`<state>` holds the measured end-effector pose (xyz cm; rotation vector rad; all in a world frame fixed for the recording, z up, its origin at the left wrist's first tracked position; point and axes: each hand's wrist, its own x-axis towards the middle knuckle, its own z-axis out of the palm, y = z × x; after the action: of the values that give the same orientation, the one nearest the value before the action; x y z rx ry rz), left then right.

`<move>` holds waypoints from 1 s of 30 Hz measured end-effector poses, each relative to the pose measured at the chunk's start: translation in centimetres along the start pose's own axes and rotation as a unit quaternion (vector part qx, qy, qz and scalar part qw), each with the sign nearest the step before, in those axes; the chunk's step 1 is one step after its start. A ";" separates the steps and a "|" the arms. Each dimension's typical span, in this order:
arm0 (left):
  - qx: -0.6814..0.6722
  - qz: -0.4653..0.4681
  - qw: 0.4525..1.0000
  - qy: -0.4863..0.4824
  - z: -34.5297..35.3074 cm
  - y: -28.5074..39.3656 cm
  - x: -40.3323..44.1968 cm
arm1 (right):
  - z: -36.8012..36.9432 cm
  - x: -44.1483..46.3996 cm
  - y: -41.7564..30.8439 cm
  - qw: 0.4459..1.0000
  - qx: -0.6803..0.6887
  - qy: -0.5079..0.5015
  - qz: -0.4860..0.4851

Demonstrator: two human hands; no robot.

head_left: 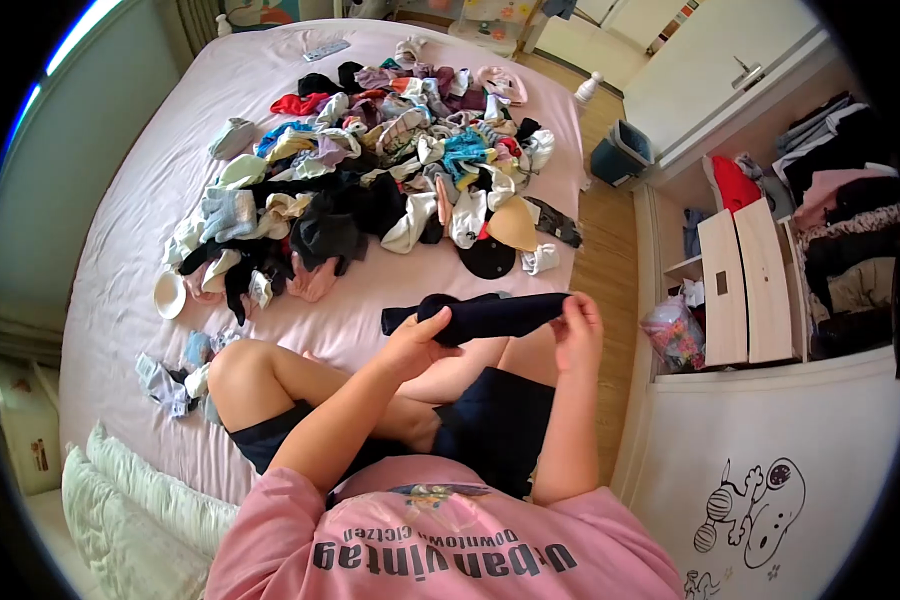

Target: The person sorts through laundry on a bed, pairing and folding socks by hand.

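Note:
A dark navy sock-like cloth [500,316] is stretched sideways above my crossed legs. My left hand [420,343] grips it near its left part, thumb on top. At its right end my right hand [578,325] pinches the cloth between thumb and fingers. Beyond the hands, a large heap of mixed socks and small clothes [390,150] covers the middle of the pink bed sheet [130,260]. A smaller group of grey and blue socks [165,385] lies beside my knee on the left.
A white round item [169,296] lies at the heap's left edge. Pale pillows [120,490] are at the lower left. Right of the bed are a bin [622,153], an open wardrobe with clothes [850,200] and wooden drawer fronts [745,285].

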<state>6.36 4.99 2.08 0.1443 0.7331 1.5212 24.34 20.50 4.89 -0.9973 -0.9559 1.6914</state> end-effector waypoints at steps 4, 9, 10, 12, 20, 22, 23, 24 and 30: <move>0.144 0.002 0.989 0.046 0.8 -1.4 1.7 | -4.3 1.7 -1.4 0.996 0.000 0.019 -0.084; 0.047 0.132 0.988 0.068 1.8 -2.6 4.0 | -8.1 2.3 -2.4 0.967 -0.117 0.105 -0.202; 0.121 0.153 0.975 0.107 1.4 -2.4 4.0 | -9.9 3.0 -2.4 0.955 -0.148 0.131 -0.220; 0.140 0.182 0.960 0.160 -0.9 -2.2 5.0 | -12.0 3.5 -3.5 0.940 -0.148 0.192 -0.239; 0.058 0.163 0.980 0.099 0.9 0.1 4.3 | -13.1 4.7 -4.0 0.909 -0.290 0.187 -0.232; 0.021 0.156 0.983 0.094 1.2 2.4 3.5 | -14.1 5.0 -4.8 0.859 -0.431 0.138 -0.242; 0.045 0.177 0.978 0.105 1.6 3.6 3.0 | -15.6 5.9 -5.0 0.825 -0.491 0.132 -0.245; 0.077 0.185 0.975 0.097 1.9 3.8 2.7 | -15.9 6.2 -5.3 0.788 -0.550 0.125 -0.247; 0.169 0.220 0.958 0.075 4.2 0.8 3.7 | -19.1 10.0 -3.6 0.837 -0.347 0.390 -0.162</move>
<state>7.41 9.93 4.51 0.4780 1.1364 1.8291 40.48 34.00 -0.86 -1.6986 -1.0834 0.5013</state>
